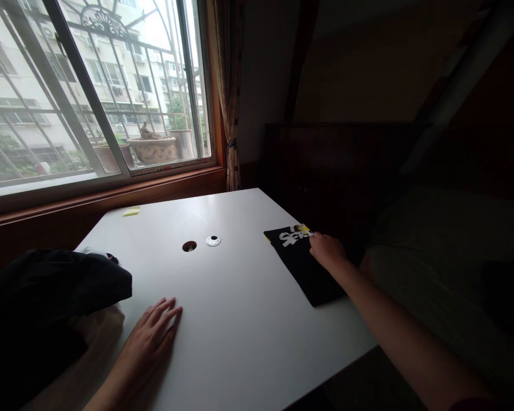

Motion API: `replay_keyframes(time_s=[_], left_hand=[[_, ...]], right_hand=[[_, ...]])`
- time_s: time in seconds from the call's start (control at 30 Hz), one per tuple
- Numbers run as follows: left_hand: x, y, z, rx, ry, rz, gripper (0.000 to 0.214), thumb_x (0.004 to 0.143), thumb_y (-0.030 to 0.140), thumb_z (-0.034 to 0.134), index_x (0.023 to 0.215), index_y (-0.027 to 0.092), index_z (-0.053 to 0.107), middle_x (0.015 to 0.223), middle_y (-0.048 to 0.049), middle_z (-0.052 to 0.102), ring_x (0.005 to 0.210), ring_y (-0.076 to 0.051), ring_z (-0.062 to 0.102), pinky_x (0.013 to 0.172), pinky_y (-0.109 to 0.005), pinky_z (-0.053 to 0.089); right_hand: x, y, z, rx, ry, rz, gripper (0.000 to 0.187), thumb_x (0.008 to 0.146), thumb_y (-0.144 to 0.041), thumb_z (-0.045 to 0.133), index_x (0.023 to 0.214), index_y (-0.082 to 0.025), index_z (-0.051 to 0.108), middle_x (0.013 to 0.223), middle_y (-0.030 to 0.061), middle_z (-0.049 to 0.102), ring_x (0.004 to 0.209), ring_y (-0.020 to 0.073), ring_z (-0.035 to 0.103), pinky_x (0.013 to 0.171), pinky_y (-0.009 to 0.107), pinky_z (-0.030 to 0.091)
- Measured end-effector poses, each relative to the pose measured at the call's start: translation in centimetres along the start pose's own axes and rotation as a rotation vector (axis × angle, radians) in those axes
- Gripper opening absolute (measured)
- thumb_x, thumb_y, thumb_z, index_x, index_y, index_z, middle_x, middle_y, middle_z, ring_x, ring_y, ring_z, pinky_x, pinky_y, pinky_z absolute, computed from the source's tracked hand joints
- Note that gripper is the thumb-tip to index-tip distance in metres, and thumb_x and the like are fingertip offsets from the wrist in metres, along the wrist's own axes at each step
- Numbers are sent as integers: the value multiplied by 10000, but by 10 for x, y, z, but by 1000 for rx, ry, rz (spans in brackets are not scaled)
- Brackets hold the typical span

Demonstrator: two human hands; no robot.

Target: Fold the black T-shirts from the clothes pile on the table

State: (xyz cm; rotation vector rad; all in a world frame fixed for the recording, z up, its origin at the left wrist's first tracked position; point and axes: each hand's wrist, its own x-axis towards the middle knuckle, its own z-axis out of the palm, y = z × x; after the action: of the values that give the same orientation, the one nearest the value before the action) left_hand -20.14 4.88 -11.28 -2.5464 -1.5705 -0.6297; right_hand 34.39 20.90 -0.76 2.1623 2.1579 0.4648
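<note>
A folded black T-shirt [300, 268] with white lettering and a bit of yellow lies flat along the right edge of the white table [223, 331]. My right hand [328, 251] is at its far right corner, fingers closed on the fabric edge; the fingertips are partly hidden. On the left, my left hand [156, 325] rests on the tabletop with its fingers stretched out, holding nothing. Beside it is a heap of dark cloth [68, 285], with pale, thin material [105, 325] showing underneath.
A round cable hole [189, 246] in the tabletop has its loose cover [213, 241] beside it. Yellow paper slips [132, 211] lie near the back left edge. Behind stand a barred window [111, 91] and a tied curtain [229, 97]. The right side is dark.
</note>
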Motion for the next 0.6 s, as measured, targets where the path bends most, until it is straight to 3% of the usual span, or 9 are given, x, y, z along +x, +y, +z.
replay_keyframes(time_s=[0.13, 0.3, 0.47, 0.6], left_hand=[[-1, 1, -1, -1, 3, 9, 420, 1006, 274, 467, 1413, 348, 540, 1485, -28, 524, 1377, -296, 476, 1094, -540, 476], [0, 2, -3, 3, 1, 18, 405, 1006, 277, 477, 1398, 348, 553, 1467, -34, 542, 1362, -303, 491, 1083, -548, 486], [2, 3, -5, -21, 6, 27, 380, 1000, 274, 494, 1363, 346, 581, 1440, -37, 563, 1335, -302, 520, 1057, -525, 515], [3, 5, -9, -40, 13, 22, 356, 1004, 274, 491, 1339, 337, 596, 1428, -41, 570, 1332, -300, 522, 1040, -510, 533]], right_hand=[[7, -12, -30, 119, 178, 20, 172, 906, -190, 524, 974, -155, 679, 1047, 118, 660, 818, 220, 671, 674, 298, 443], [14, -51, -82, 658, 430, -129, 46, 838, -230, 585, 800, -203, 588, 905, 40, 635, 726, 176, 621, 613, 280, 453], [18, -108, -131, 1360, 290, -266, 85, 850, -301, 604, 890, -239, 563, 753, -23, 634, 581, 160, 620, 508, 268, 496], [16, -151, -175, 1892, 260, -403, 210, 836, -398, 692, 907, -250, 562, 771, -52, 638, 621, 143, 654, 614, 292, 569]])
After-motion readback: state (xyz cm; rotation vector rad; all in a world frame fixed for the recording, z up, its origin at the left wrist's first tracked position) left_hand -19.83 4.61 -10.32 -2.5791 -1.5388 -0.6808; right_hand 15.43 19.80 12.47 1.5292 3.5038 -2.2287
